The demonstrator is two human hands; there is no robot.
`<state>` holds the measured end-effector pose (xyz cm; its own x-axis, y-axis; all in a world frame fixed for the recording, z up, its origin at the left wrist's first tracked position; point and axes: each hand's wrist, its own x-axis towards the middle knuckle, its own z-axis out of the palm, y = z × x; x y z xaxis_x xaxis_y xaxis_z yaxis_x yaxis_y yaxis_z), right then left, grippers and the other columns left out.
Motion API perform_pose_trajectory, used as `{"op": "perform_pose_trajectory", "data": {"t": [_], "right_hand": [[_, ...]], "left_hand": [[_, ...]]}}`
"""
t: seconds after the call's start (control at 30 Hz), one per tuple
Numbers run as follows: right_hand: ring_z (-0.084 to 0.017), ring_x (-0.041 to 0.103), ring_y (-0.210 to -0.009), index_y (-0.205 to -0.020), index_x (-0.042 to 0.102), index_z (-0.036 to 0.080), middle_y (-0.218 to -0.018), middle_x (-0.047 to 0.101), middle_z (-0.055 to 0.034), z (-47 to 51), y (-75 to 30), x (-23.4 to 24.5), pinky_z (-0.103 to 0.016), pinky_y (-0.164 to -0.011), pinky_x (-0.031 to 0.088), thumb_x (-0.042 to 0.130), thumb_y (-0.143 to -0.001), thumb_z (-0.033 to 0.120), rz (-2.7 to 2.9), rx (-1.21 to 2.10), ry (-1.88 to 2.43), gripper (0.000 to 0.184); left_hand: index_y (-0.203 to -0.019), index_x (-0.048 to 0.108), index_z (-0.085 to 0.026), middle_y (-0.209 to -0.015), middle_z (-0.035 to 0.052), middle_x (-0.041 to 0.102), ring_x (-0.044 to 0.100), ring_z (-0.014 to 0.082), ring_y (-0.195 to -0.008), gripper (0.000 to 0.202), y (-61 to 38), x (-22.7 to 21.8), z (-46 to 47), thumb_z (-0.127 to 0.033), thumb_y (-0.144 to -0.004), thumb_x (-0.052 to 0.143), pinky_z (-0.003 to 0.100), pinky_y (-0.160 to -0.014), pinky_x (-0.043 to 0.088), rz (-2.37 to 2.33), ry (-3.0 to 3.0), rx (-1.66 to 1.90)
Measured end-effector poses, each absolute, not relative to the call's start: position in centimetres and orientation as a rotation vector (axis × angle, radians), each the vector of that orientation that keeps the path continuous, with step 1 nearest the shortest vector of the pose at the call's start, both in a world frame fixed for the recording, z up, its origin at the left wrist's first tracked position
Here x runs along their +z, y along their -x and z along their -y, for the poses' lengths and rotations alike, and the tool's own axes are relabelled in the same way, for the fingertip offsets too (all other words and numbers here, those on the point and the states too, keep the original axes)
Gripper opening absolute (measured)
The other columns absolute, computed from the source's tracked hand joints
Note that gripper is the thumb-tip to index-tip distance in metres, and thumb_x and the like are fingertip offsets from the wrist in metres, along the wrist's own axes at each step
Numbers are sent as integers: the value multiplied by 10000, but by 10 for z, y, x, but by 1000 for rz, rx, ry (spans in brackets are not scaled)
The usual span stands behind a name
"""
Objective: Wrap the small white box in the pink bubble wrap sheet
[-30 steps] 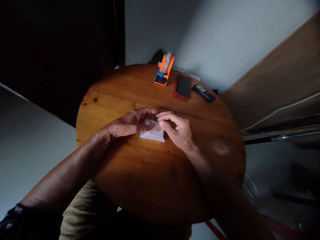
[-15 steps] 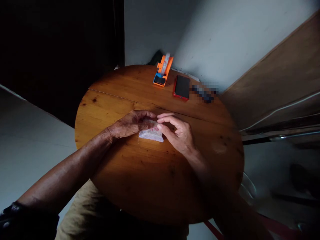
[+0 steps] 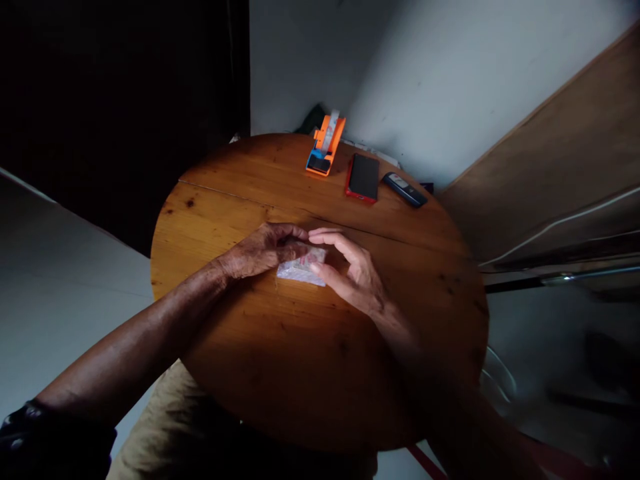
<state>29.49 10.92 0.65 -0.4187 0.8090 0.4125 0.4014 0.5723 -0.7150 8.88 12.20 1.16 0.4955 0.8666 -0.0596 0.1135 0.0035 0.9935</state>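
A small packet [image 3: 301, 272] in pale, crinkled, see-through wrapping with reddish marks lies low over the middle of the wooden table. My left hand [image 3: 261, 249] grips its left and upper part, thumb on top and fingers curled behind. From the other side, my right hand [image 3: 356, 268] is curved round the packet, its thumb against the right part and its fingers arched over the far edge. The fingertips of both hands nearly meet behind the packet. What lies inside the wrapping cannot be made out.
On the far side of the round table [image 3: 310, 360] stands an orange tape dispenser [image 3: 326, 145] with a blue part. Right of it lie a dark phone in a red case [image 3: 363, 177] and a dark handheld device [image 3: 405, 189]. A wall [image 3: 425, 87] rises behind.
My right thumb has slid a little down along the packet, and the right fingers have moved slightly left over its far edge. The left hand has barely moved.
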Motion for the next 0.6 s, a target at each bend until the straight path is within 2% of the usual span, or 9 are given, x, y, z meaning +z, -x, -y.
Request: {"op": "perform_pose_trajectory", "data": {"t": [0.03,0.17,0.23,0.43,0.6], "right_hand": [[-237,646,-1123,-1084,653,258,-1206,687,-56,-110,-295,5,-435,-993,509,699,-820,285,2048,642,959,270],[-213,677,-1008,-879,677,259,-1069,725,-38,-111,-292,0,-422,-953,523,635,-876,231,1981,448,964,51],[-205,684,-972,-832,669,257,-1025,734,-33,-111,-290,-1,-409,-930,533,598,-902,222,1929,436,977,106],[-200,686,-984,-853,641,240,-1026,740,-43,-109,-288,5,-383,-914,544,574,-930,273,1826,535,1027,107],[-183,686,-942,-907,632,238,-1039,737,-39,-108,-292,8,-346,-838,559,567,-945,347,1726,685,1044,132]], "left_hand": [[-1114,682,-145,-1043,76,710,646,181,-909,366,-89,11,-122,-387,-840,680,322,-819,506,-905,-1469,738],[-1092,680,-141,-1051,76,707,642,183,-926,369,-89,10,-124,-384,-815,704,314,-817,509,-916,-1474,750],[-1109,673,-144,-1065,75,702,640,184,-936,381,-88,11,-124,-368,-804,717,308,-814,509,-905,-1487,740],[-1251,599,-177,-1105,80,691,659,199,-962,498,-87,14,-119,-339,-798,728,331,-820,531,-870,-1488,688],[-1471,403,-237,-1237,113,650,639,237,-1099,784,-88,8,-114,-249,-767,747,387,-930,530,-806,-1493,760]]}}
